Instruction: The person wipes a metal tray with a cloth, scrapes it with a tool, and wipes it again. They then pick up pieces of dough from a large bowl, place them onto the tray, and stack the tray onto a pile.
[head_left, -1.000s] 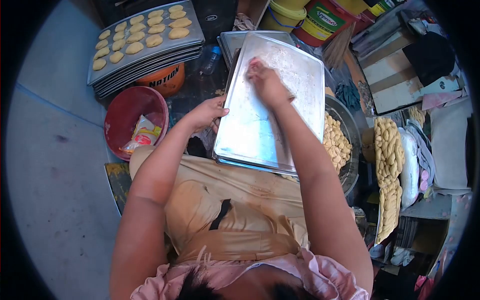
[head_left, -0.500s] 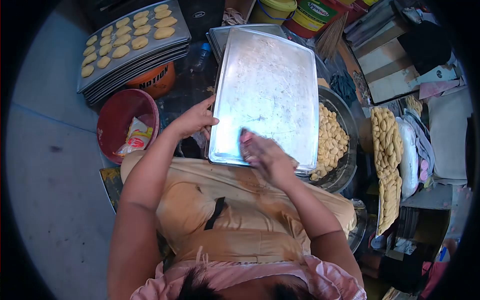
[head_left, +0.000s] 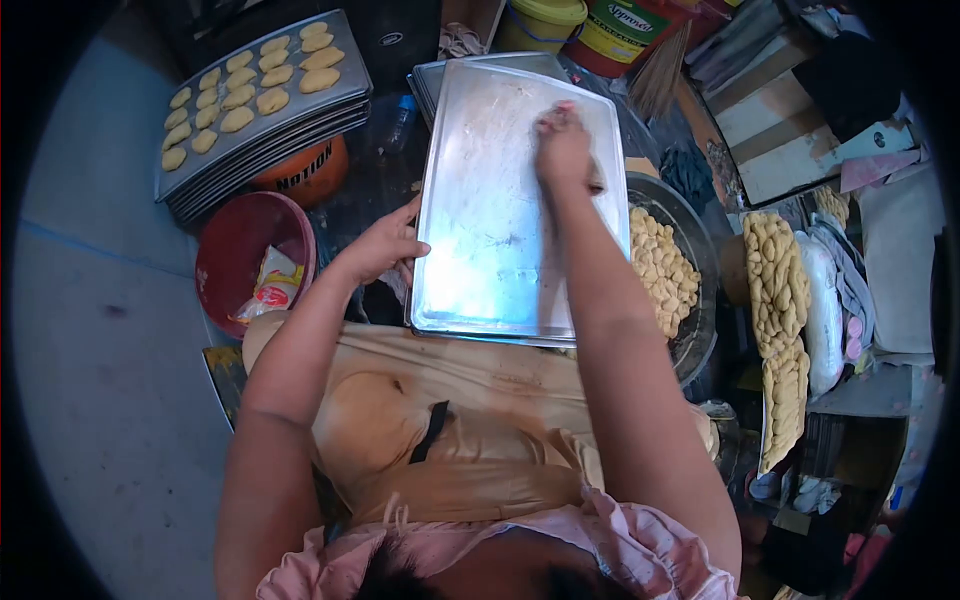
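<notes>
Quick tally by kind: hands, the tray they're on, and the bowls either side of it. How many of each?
Hands: 2, left hand gripping the tray edge, right hand pressed on the tray's surface
Metal tray: 1
Red bowl: 1
Metal bowl of dough pieces: 1
Total: 5

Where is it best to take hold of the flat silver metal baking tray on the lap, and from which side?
Probably the flat silver metal baking tray by its raised left long rim, from the left, where the left hand already grips; the right hand presses its far surface.
</notes>
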